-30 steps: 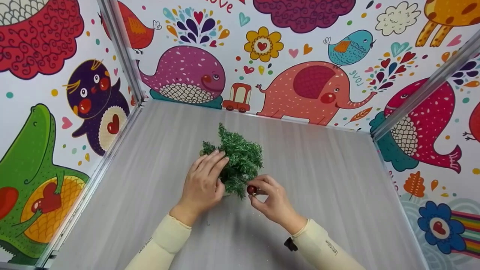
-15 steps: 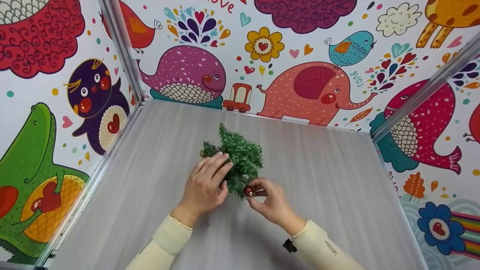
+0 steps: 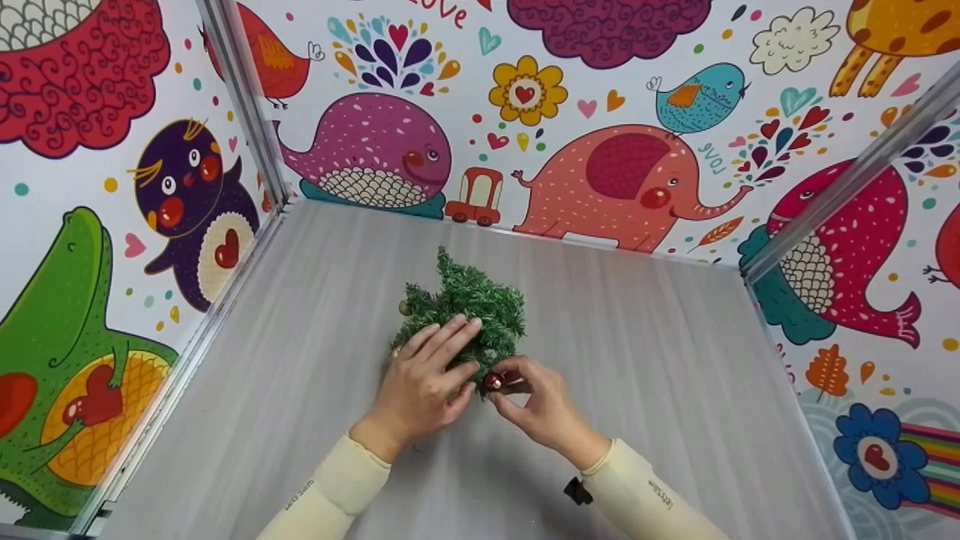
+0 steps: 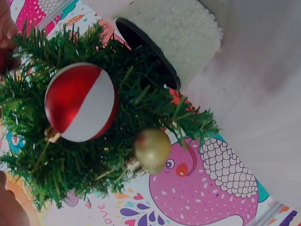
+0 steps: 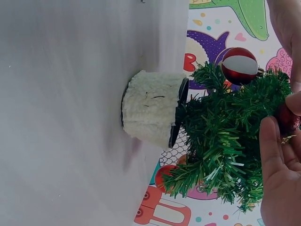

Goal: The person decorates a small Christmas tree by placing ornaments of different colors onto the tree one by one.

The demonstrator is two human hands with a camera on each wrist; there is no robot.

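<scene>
A small artificial Christmas tree (image 3: 480, 300) stands on the table in a white fuzzy pot (image 5: 153, 106). My left hand (image 3: 427, 382) lies over its near branches, fingers extended across the greenery. At the tree's lower right, my right hand (image 3: 551, 405) pinches a dark red bauble (image 3: 493, 382) between thumb and fingers, right at the branch tips. The same bauble (image 5: 286, 117) shows glittery in the right wrist view. A red-and-white ball (image 4: 82, 101) and a gold ball (image 4: 152, 147) hang on the tree in the left wrist view.
Another red ball (image 5: 164, 176) shows low behind the branches in the right wrist view. The grey table (image 3: 645, 337) is bounded by printed cartoon walls (image 3: 465, 75) and metal posts (image 3: 244, 97).
My left hand has slid right and slightly nearer over the branches, uncovering the tree's left side. The right hand has brought the red bauble slightly left, against the lower branches, turning it a little.
</scene>
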